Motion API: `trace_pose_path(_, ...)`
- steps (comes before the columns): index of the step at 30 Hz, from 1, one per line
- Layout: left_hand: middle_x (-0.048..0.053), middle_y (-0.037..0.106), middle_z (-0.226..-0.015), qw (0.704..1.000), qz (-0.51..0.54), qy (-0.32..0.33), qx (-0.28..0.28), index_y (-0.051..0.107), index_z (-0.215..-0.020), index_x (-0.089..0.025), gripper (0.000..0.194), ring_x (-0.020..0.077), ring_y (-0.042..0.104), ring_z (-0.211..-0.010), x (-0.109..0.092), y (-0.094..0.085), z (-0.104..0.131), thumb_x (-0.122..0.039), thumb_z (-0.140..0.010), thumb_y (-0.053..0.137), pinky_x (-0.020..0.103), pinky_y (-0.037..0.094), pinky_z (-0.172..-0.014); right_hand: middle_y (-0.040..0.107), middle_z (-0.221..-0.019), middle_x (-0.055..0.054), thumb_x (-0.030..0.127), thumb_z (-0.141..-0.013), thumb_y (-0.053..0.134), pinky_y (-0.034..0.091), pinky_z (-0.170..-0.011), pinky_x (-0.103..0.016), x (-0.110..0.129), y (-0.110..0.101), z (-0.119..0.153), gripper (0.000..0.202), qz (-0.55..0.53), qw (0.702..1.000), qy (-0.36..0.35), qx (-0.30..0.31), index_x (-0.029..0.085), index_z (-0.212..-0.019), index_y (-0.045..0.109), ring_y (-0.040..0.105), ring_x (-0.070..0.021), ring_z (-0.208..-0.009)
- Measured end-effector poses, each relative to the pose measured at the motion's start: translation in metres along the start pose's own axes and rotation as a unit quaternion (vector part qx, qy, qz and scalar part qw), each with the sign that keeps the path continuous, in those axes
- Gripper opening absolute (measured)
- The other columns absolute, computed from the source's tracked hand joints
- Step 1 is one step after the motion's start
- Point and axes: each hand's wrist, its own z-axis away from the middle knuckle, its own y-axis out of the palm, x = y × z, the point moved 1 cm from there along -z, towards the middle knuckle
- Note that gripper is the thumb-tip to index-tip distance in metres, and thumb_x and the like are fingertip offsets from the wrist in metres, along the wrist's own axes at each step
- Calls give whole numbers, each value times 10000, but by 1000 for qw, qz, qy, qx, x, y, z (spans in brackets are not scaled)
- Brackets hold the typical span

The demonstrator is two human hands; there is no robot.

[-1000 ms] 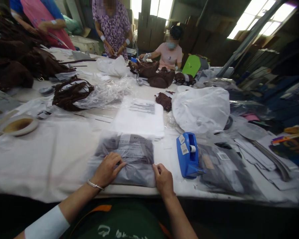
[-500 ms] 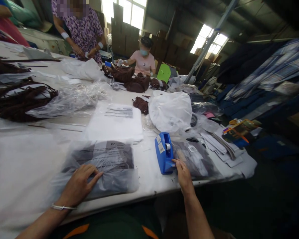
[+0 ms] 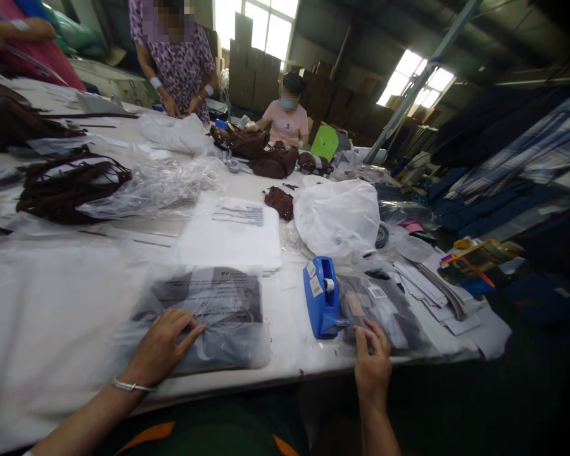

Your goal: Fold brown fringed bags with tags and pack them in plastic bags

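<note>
The left hand [image 3: 167,342] lies on top of a clear bag [image 3: 235,345] with dark stuff folded inside. Its fingers are a little bent and its thumb sticks out to the side, so the hand is partly open, pressing the bag and not wrapped around it. A thin bracelet [image 3: 133,385] goes around that wrist. The bag lies flat near the front edge of the white table [image 3: 66,304], and it has small dark writing on it. The right hand [image 3: 373,358] is up by the table's edge, near the tip of a blue tape holder [image 3: 319,307]. Its thumb and fingers curl toward each other, and I cannot tell if they have a bit of tape between them. Just behind those fingers is another flat bag [image 3: 408,323] with dark stuff inside and a white label [image 3: 377,292] on it. The tape holder stands between the two flat bags. Past the first bag is a pile of white bags [image 3: 232,237]. A big puffy white bag [image 3: 337,215] sits to the right of the pile, beside a small brown bundle [image 3: 280,202].
</note>
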Motion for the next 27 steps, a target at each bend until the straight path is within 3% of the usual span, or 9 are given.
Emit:
trace_pose_path(4, 30, 593, -757, 1000, -3, -9, 4, 559, -721, -189, 295, 196, 533, -759, -4, -3, -1, -415, -899, 490, 339, 421, -773, 701, -977, -80, 502, -815, 512, 342, -1031, -440, 29, 7, -19, 547, -105, 980, 53, 160, 183, -1258, 546, 532, -255, -1137)
trace_pose_path(7, 32, 590, -760, 999, -15, -28, 19, 560, -735, -185, 281, 203, 530, -783, -10, -6, 1, -395, -908, 489, 348, 411, -764, 703, -910, -41, 480, -780, 593, 355, -1024, -444, 39, 8, 2, 614, -127, 983, 88, 97, 215, -1322, 477, 559, -253, -1106)
trace_pose_path(9, 37, 591, -782, 999, -22, -40, 26, 562, -744, -182, 267, 208, 529, -812, -12, -7, 3, -384, -908, 499, 346, 403, -761, 695, -960, -39, 488, -777, 600, 377, -1006, -455, 31, 4, 21, 613, -113, 984, 125, 48, 259, -1329, 464, 575, -262, -1085)
trace_pose_path(13, 41, 591, -814, 997, -24, -65, 31, 563, -749, -178, 246, 210, 521, -849, -13, -8, 5, -366, -903, 524, 340, 386, -771, 701, -953, -58, 534, -746, 605, 395, -957, -543, -1, -9, 37, 646, 35, 986, 154, 59, 287, -1326, 466, 580, -332, -1054)
trace_pose_path(16, 41, 585, -824, 996, -19, -81, 36, 559, -758, -176, 235, 215, 508, -848, -12, -9, 6, -363, -898, 538, 348, 375, -769, 687, -992, -79, 541, -754, 586, 363, -977, -565, -1, -14, 31, 662, 86, 986, 125, 64, 265, -1339, 448, 554, -349, -1081)
trace_pose_path(19, 44, 580, -835, 996, -10, -78, 41, 555, -769, -173, 228, 221, 500, -860, -11, -9, 6, -362, -896, 544, 357, 370, -787, 663, -1018, -60, 500, -777, 581, 345, -1024, -498, 47, 5, 30, 674, 4, 987, -5, 159, 229, -1367, 400, 562, -288, -1073)
trace_pose_path(21, 45, 582, -839, 996, -6, -80, 44, 554, -771, -172, 226, 222, 500, -858, -10, -9, 6, -359, -896, 542, 358, 369, -786, 658, -919, -25, 428, -817, 563, 362, -1019, -452, 100, 37, 34, 661, -54, 941, -130, 309, 217, -1401, 336, 588, -233, -996)
trace_pose_path(24, 44, 587, -845, 995, -11, -84, 51, 559, -774, -175, 224, 221, 505, -851, -9, -9, 7, -357, -901, 531, 359, 369, -774, 655, -892, -15, 299, -865, 510, 354, -1007, -426, 178, 96, 44, 643, -58, 805, -303, 506, 248, -1445, 239, 576, -200, -950)
trace_pose_path(27, 45, 586, -853, 995, -23, -80, 57, 568, -793, -177, 224, 224, 506, -858, -11, -11, 7, -358, -911, 509, 364, 368, -773, 675, -842, -25, 197, -777, 606, 354, -961, -417, 220, 143, 52, 743, 65, 722, -404, 558, 245, -1439, 272, 571, -227, -921)
